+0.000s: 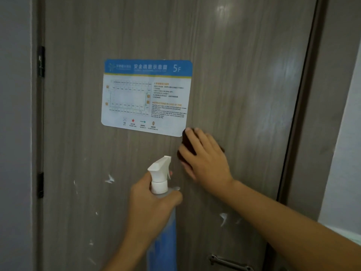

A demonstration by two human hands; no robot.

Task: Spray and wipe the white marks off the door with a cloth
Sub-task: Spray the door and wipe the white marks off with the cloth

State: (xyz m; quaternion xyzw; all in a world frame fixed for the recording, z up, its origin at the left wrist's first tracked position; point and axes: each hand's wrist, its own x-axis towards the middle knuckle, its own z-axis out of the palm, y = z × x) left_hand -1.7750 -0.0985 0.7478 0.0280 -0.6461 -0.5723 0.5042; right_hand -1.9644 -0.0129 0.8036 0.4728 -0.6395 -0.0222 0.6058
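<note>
You're wiping: right hand [205,159] flat on the cloth [188,145], left hand [150,200] gripping the spray bottle [162,194]; next, marks [223,218] at five o'clock.

A blue-and-white evacuation plan notice [146,97], marked 5F, is stuck flat at mid-height, slightly tilted. Two black hinges [41,61] sit along the left edge, one above the other. A metal latch plate [228,262] lies near the bottom edge. Grey wall [15,133] stands at left.
</note>
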